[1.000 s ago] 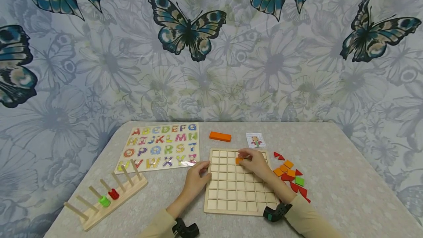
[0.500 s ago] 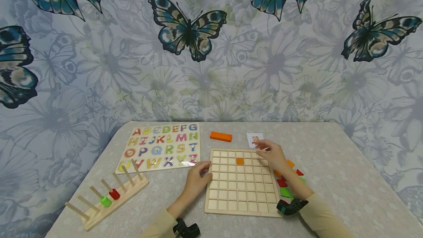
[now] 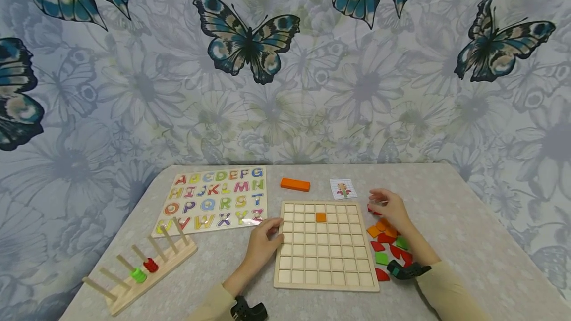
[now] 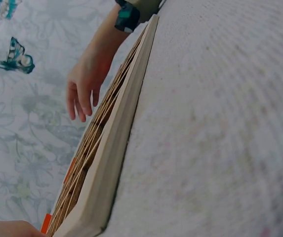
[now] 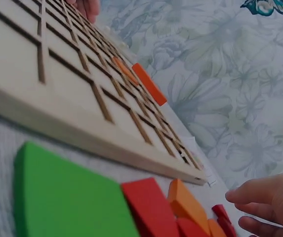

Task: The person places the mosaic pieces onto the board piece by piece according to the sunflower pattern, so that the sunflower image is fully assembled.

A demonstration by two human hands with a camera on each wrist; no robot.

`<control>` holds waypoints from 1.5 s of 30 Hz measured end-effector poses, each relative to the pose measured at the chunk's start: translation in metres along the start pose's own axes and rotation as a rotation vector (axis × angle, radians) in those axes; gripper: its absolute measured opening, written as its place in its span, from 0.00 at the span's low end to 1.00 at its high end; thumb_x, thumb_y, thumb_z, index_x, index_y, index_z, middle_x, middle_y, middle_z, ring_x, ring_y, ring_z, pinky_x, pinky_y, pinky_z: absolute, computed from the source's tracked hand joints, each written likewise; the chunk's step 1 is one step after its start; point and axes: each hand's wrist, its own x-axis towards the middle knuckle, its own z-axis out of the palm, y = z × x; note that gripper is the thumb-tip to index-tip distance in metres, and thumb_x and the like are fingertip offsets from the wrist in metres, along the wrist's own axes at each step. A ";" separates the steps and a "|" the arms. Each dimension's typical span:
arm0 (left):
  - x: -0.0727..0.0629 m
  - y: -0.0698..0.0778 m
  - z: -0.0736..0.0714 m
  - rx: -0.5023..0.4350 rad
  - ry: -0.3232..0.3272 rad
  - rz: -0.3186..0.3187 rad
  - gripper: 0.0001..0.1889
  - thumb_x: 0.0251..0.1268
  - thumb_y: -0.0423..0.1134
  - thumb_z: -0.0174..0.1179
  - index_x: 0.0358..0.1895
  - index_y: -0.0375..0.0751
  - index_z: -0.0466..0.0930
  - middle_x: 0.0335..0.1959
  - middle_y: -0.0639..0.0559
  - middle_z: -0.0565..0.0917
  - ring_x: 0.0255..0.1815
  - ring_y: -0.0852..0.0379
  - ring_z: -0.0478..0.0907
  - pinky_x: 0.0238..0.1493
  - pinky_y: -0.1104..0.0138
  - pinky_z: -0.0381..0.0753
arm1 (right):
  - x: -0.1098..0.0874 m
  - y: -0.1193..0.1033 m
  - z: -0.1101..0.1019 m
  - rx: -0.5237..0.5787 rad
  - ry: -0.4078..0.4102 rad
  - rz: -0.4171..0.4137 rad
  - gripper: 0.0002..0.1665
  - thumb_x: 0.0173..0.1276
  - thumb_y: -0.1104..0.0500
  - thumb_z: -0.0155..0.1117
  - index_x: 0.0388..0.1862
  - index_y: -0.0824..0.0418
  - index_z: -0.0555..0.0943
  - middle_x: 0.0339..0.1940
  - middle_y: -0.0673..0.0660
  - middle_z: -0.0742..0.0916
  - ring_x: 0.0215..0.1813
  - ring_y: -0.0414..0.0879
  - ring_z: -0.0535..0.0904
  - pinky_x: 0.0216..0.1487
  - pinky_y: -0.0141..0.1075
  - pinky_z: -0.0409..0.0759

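Note:
A wooden grid board [image 3: 327, 261] lies flat on the table, with one orange square tile [image 3: 320, 217] in a cell of its second row from the top. My left hand [image 3: 260, 244] rests against the board's left edge, index finger and thumb touching the rim. To the right of the board, my right hand [image 3: 391, 210] hovers over the far end of a pile of tiles. Its fingers are loosely bent and apart in the right wrist view, with nothing seen between them. Beneath it lie red pieces [image 5: 221, 213], orange tiles [image 3: 373, 231] and a green tile [image 3: 381, 258].
Behind the board are an orange block [image 3: 295, 185] and a small pattern card [image 3: 343, 189]. An alphabet puzzle board [image 3: 209, 199] lies at the left. In front of it stands a wooden peg rack [image 3: 156, 279] carrying a green and a red piece.
My right hand has let go of the orange tile in the grid, then moved right past the card to the loose pieces. The left hand has stayed at the board's edge.

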 end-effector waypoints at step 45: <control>0.000 -0.003 0.000 -0.017 -0.014 -0.040 0.19 0.51 0.26 0.62 0.50 0.33 0.80 0.45 0.43 0.83 0.46 0.51 0.79 0.51 0.67 0.81 | -0.008 -0.037 0.038 0.151 -0.198 -0.096 0.22 0.59 0.65 0.68 0.53 0.70 0.78 0.44 0.67 0.86 0.40 0.49 0.80 0.43 0.30 0.78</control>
